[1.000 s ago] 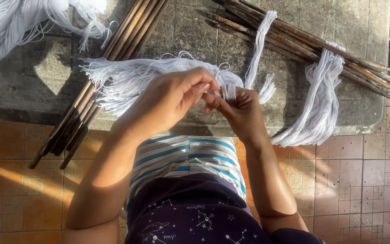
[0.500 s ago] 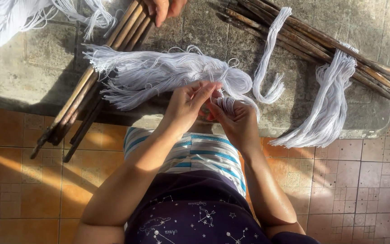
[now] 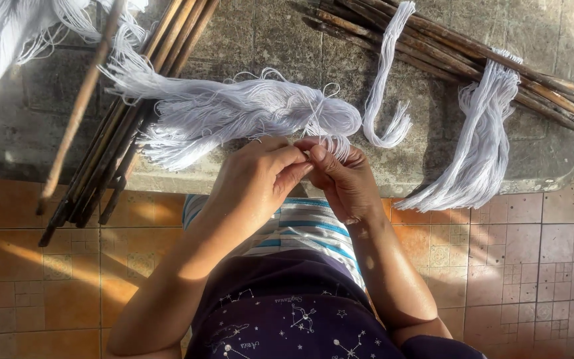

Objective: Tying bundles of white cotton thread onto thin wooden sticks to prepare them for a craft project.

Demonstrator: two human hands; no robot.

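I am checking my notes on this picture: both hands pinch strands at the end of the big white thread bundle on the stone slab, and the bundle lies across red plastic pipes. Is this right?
Not quite. The head view shows the left hand and right hand pinching strands of the white thread bundle on the stone slab, but the bundle lies across brown wooden sticks, not red plastic pipes.

Bare slab (image 3: 267, 40) between stick bundles (image 3: 127, 133) (image 3: 473, 60); white thread bundle (image 3: 247, 110) right before the hands (image 3: 303, 174).

Sunlit orange tiled floor (image 3: 48, 279) beneath stone slab (image 3: 287, 40).
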